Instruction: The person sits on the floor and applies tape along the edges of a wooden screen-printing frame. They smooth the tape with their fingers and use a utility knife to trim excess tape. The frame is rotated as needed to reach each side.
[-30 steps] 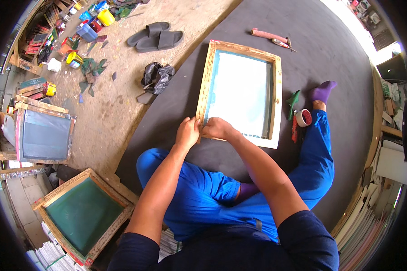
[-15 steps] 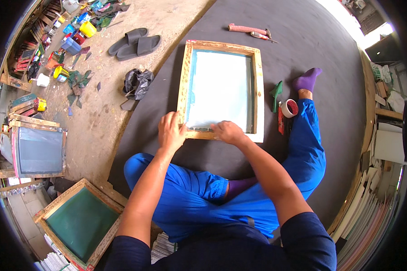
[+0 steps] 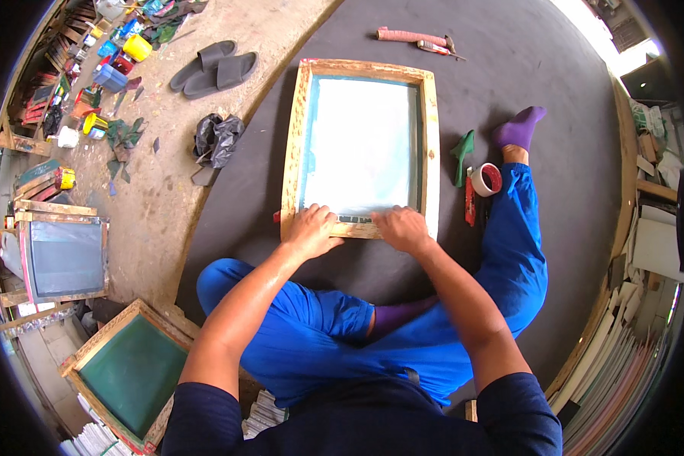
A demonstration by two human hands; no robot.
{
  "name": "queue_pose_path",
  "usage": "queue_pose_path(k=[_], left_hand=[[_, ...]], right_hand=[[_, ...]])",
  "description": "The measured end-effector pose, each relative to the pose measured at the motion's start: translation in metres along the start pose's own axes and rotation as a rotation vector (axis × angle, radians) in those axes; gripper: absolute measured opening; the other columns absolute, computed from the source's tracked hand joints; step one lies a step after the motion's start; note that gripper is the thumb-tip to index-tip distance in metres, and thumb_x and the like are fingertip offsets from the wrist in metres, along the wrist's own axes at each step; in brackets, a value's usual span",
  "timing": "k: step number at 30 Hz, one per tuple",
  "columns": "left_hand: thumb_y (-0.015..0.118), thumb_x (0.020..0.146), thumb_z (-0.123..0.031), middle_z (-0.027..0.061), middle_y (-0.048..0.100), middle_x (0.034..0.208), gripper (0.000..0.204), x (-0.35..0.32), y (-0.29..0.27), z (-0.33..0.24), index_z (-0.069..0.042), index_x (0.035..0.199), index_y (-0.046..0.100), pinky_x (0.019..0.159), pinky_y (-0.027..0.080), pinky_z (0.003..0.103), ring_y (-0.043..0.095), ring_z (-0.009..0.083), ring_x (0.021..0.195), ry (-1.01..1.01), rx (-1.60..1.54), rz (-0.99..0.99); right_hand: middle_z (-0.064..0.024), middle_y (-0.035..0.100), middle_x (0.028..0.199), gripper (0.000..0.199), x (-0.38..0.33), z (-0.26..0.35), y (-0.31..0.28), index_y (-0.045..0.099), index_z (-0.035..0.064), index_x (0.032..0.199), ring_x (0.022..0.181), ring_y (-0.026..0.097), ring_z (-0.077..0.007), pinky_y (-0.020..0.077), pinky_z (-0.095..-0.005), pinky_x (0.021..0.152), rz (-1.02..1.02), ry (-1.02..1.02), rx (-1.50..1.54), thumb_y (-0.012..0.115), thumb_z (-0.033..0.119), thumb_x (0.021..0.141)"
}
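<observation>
Our left hand (image 3: 311,230) has slid left along the near rail of the frame (image 3: 359,71), which lies flat on the dark mat (image 3: 555,91). Right hand (image 3: 404,229) stays beside it. Both grips lie spread, pressing down the near edge strip, pinching nothing.

The person wears a dark navy short-sleeved shirt, its sleeves ending above the elbows and leaving the forearms bare. Their trousers are bright blue and loose, creased at the knees. Purple socks cover both feet. Neither the left hand (image 3: 311,230) nor the right hand (image 3: 403,228) wears a glove.
</observation>
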State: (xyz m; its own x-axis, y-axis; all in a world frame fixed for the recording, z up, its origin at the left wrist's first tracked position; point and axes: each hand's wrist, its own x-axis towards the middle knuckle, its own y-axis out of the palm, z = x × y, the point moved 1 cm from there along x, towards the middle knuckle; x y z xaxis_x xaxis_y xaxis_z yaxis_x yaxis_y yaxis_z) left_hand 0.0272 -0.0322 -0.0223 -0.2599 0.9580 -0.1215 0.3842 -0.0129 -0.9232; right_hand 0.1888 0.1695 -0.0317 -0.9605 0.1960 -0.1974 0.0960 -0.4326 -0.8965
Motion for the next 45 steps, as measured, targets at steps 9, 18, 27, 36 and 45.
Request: queue_pose_path(k=[9, 18, 27, 36, 45], left_hand=[[0.088, 0.074, -0.04, 0.0134, 0.064, 0.11, 0.052, 0.016, -0.005, -0.024, -0.004, 0.104, 0.067, 0.094, 0.054, 0.046, 0.062, 0.0323, 0.108, -0.023, -0.086, 0.116], [0.087, 0.075, -0.046, 0.0146, 0.064, 0.11, 0.059, 0.02, -0.008, -0.002, -0.003, 0.108, 0.065, 0.093, 0.054, 0.047, 0.062, 0.0339, 0.109, -0.052, -0.068, 0.204], [0.088, 0.073, -0.047, 0.007, 0.063, 0.103, 0.054, 0.009, -0.013, 0.001, -0.011, 0.107, 0.066, 0.09, 0.048, 0.043, 0.061, 0.0273, 0.102, 0.017, 0.09, 0.094], [0.087, 0.073, -0.047, 0.0069, 0.062, 0.1, 0.053, -0.002, -0.02, 0.008, -0.01, 0.103, 0.066, 0.094, 0.044, 0.042, 0.058, 0.0266, 0.1, 0.065, 0.113, 0.038], [0.088, 0.073, -0.046, 0.0066, 0.062, 0.102, 0.054, -0.005, -0.02, 0.011, -0.01, 0.106, 0.067, 0.096, 0.043, 0.042, 0.056, 0.0266, 0.103, 0.041, 0.061, 0.028]], right_hand=[[-0.0212, 0.068, 0.113, 0.045, -0.005, 0.022, 0.004, 0.067, 0.0014, 0.112, 0.104, 0.065, -0.042, 0.0547, -0.0517, 0.093, 0.042, 0.018, 0.165, 0.05, 0.043, 0.103], [-0.0235, 0.068, 0.1, 0.044, -0.009, 0.013, -0.028, 0.068, 0.0009, 0.105, 0.095, 0.067, -0.0405, 0.0565, -0.0503, 0.084, 0.112, 0.097, -0.035, 0.045, 0.039, 0.108], [-0.0164, 0.068, 0.124, 0.061, -0.003, 0.002, -0.041, 0.071, 0.0059, 0.117, 0.125, 0.058, -0.0367, 0.0256, -0.0664, 0.119, 0.337, 0.139, -0.211, 0.029, 0.05, 0.11], [-0.0167, 0.058, 0.144, 0.087, 0.0, -0.056, -0.069, 0.071, 0.0054, 0.128, 0.152, 0.032, -0.0344, 0.0111, -0.0622, 0.127, 0.258, -0.139, -0.472, 0.02, 0.072, 0.103], [-0.0183, 0.05, 0.153, 0.086, -0.014, -0.066, -0.062, 0.083, 0.0178, 0.105, 0.156, 0.025, -0.0373, 0.0079, -0.0639, 0.127, 0.247, -0.129, -0.214, 0.015, 0.071, 0.105]])
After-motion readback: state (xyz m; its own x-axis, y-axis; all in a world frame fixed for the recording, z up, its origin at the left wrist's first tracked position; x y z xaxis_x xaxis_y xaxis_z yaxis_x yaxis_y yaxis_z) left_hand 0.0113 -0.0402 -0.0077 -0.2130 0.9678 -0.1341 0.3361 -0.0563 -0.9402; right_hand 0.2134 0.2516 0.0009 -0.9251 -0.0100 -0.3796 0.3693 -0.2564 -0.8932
